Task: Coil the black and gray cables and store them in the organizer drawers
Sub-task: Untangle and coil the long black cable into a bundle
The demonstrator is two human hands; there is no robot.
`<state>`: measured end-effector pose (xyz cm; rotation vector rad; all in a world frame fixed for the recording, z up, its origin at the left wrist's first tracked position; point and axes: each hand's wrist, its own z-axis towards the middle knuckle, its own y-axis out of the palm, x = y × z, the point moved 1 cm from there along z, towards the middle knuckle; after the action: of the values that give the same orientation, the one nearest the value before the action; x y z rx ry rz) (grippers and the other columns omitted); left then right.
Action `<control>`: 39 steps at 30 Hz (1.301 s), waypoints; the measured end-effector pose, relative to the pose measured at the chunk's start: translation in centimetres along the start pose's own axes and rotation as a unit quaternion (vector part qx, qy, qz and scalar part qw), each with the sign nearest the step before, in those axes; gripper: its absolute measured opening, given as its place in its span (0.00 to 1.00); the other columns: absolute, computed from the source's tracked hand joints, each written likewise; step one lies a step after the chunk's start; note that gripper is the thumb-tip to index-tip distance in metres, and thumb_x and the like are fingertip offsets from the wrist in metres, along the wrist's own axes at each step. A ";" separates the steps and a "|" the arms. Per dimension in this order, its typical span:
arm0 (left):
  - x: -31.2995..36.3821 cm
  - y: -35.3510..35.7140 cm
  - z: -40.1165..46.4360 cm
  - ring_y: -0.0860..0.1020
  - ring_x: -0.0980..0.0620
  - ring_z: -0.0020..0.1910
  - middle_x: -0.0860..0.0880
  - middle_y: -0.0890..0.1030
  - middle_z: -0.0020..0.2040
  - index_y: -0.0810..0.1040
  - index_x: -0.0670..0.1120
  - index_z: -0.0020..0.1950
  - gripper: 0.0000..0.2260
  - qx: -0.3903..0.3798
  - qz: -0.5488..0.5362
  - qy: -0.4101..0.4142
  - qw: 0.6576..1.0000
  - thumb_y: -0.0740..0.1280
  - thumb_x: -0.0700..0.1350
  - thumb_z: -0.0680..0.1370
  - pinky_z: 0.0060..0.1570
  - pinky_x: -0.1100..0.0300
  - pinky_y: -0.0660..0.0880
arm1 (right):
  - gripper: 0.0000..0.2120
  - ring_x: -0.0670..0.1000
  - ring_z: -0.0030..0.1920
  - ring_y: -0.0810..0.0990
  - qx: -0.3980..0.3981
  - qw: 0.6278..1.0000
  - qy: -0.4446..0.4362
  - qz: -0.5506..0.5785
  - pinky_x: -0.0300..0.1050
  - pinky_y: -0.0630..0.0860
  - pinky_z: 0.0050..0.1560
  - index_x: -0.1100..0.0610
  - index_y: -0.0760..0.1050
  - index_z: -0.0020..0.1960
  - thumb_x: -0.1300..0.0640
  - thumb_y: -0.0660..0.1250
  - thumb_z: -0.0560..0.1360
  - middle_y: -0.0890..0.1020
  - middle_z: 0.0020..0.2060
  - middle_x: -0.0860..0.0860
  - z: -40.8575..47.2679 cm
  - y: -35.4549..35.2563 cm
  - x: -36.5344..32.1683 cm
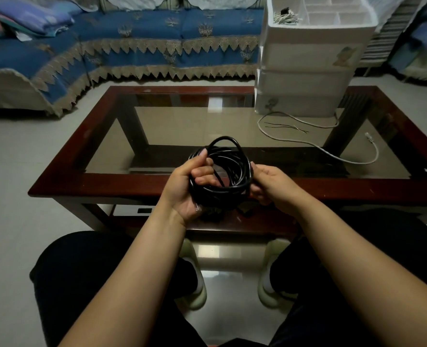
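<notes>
Head view. Person seated, both bare forearms reaching forward over dark trousers. Black cable (222, 171) is wound into a multi-loop coil, held in the air between the two hands, above the near rail of the table (137, 181).

Left hand (190, 186): fingers curled through the coil's left side, thumb pressed on top of the loops, palm turned up under the lower arc. Firm grip on the coil.

Right hand (270, 184): at the coil's right edge, fingers curled around the strands there, thumb side up. Also gripping the coil. A dark bit hangs below the coil between the wrists; cannot tell whether it is a plug or a loose end.

Gray cable (315, 144): uncoiled, lying loose on the glass beyond and to the right of the right hand, well apart from it. It runs from the foot of the organizer (305, 78) in a curve toward the table's right side, with its plug end lying nearer the right rail. Two thin dark wires (282, 126) lie inside its curve.

Organizer: white stacked drawers standing on the far right of the table, beyond the right hand. Top tray has dividers; one left compartment holds a pale bundled cord (285, 16).

Beyond the table: blue-covered sofa (132, 38) with fringed trim. Pale shoes (195, 284) on the tiled floor below the forearms.
</notes>
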<state>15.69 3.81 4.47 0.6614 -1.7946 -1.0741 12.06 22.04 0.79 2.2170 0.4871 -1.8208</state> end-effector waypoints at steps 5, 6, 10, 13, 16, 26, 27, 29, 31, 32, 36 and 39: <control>1.2 -0.8 0.2 0.69 0.60 0.18 0.54 0.69 0.20 0.71 0.46 0.37 0.13 0.058 -0.082 0.058 0.993 0.63 0.49 0.79 0.25 0.68 0.72 | 0.14 0.49 0.34 0.74 0.048 0.941 -0.023 -0.334 0.46 0.71 0.36 0.53 0.74 0.44 0.48 0.54 0.82 0.76 0.33 0.50 -0.8 0.4 0.0; 1.8 -0.9 0.1 0.69 0.60 0.18 0.54 0.69 0.20 0.70 0.46 0.36 0.13 0.085 -0.081 0.081 0.990 0.63 0.49 0.79 0.25 0.69 0.71 | 0.13 0.49 0.39 0.76 0.059 0.910 -0.017 -0.411 0.48 0.73 0.40 0.51 0.74 0.46 0.46 0.55 0.81 0.78 0.37 0.48 -1.0 0.3 0.3; 3.6 -1.4 -0.2 0.68 0.60 0.18 0.55 0.68 0.20 0.69 0.47 0.31 0.16 0.177 -0.113 0.127 0.969 0.66 0.47 0.78 0.23 0.70 0.68 | 0.08 0.44 0.41 0.78 0.083 0.930 0.008 -0.357 0.38 0.74 0.39 0.50 0.73 0.53 0.49 0.64 0.78 0.78 0.41 0.45 -2.4 0.1 0.0; 3.2 -1.4 -0.1 0.68 0.60 0.18 0.55 0.68 0.21 0.70 0.47 0.30 0.17 0.221 -0.115 0.150 0.957 0.66 0.46 0.78 0.22 0.68 0.70 | 0.08 0.41 0.33 0.78 0.050 0.964 -0.006 -0.260 0.32 0.73 0.33 0.51 0.75 0.56 0.54 0.66 0.77 0.81 0.36 0.48 -3.5 0.6 -1.1; 3.0 -0.8 0.0 0.68 0.60 0.19 0.55 0.68 0.22 0.71 0.47 0.31 0.16 0.252 -0.061 0.177 0.949 0.67 0.48 0.78 0.23 0.68 0.70 | 0.10 0.39 0.41 0.78 0.040 0.942 -0.070 -0.327 0.37 0.74 0.44 0.50 0.77 0.58 0.55 0.65 0.77 0.80 0.42 0.42 -4.4 1.7 -2.3; 0.7 1.8 -0.1 0.78 0.54 0.30 0.52 0.77 0.28 0.75 0.45 0.34 0.17 0.271 0.464 0.244 0.807 0.66 0.55 0.78 0.38 0.60 0.77 | 0.11 0.50 0.40 0.79 -0.118 0.823 -0.194 -0.520 0.50 0.76 0.42 0.50 0.63 0.55 0.53 0.63 0.78 0.81 0.42 0.49 -5.3 6.4 -8.3; 0.8 2.2 -0.2 0.79 0.55 0.31 0.51 0.77 0.29 0.75 0.45 0.35 0.17 0.266 0.483 0.232 0.802 0.66 0.55 0.77 0.37 0.62 0.77 | 0.11 0.46 0.40 0.79 -0.138 0.831 -0.183 -0.506 0.48 0.77 0.42 0.48 0.61 0.55 0.53 0.63 0.78 0.82 0.42 0.47 -5.2 6.3 -8.9; 1.0 2.8 -0.3 0.79 0.53 0.34 0.47 0.79 0.34 0.74 0.44 0.38 0.18 0.275 0.501 0.171 0.802 0.65 0.58 0.77 0.39 0.60 0.77 | 0.12 0.40 0.43 0.80 -0.163 0.856 -0.167 -0.461 0.44 0.77 0.47 0.45 0.62 0.54 0.53 0.64 0.78 0.82 0.43 0.45 -4.9 5.8 -9.7; 1.2 3.1 -0.3 0.81 0.48 0.40 0.44 0.81 0.40 0.76 0.41 0.45 0.20 0.285 0.543 0.084 0.785 0.65 0.60 0.76 0.46 0.52 0.78 | 0.10 0.40 0.46 0.80 -0.154 0.880 -0.178 -0.412 0.45 0.78 0.50 0.45 0.66 0.52 0.54 0.66 0.77 0.81 0.43 0.43 -4.3 5.3 -10.2; 1.1 3.1 -0.3 0.81 0.45 0.42 0.43 0.81 0.41 0.77 0.40 0.48 0.18 0.273 0.580 0.049 0.766 0.65 0.56 0.77 0.48 0.49 0.78 | 0.09 0.39 0.45 0.79 -0.147 0.889 -0.181 -0.393 0.44 0.77 0.49 0.45 0.68 0.51 0.54 0.67 0.76 0.80 0.42 0.43 -4.0 5.1 -10.4; 0.4 3.2 -0.9 0.81 0.46 0.35 0.41 0.79 0.35 0.78 0.39 0.41 0.14 0.179 0.561 -0.010 0.808 0.63 0.49 0.79 0.38 0.56 0.78 | 0.16 0.43 0.37 0.74 -0.042 0.820 -0.234 -0.520 0.36 0.66 0.34 0.45 0.67 0.48 0.41 0.70 0.69 0.73 0.36 0.40 -3.0 4.5 -10.4; -0.3 2.8 -1.2 0.73 0.54 0.22 0.46 0.71 0.26 0.74 0.42 0.35 0.23 0.150 0.434 -0.039 0.887 0.59 0.59 0.79 0.27 0.65 0.73 | 0.24 0.44 0.32 0.68 0.031 0.759 -0.260 -0.596 0.37 0.60 0.29 0.48 0.67 0.47 0.31 0.67 0.64 0.69 0.31 0.42 -2.3 4.1 -10.2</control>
<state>16.88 4.95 7.06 -0.0640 -2.0223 -0.2146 14.01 18.06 11.07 1.2068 2.0109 -2.8280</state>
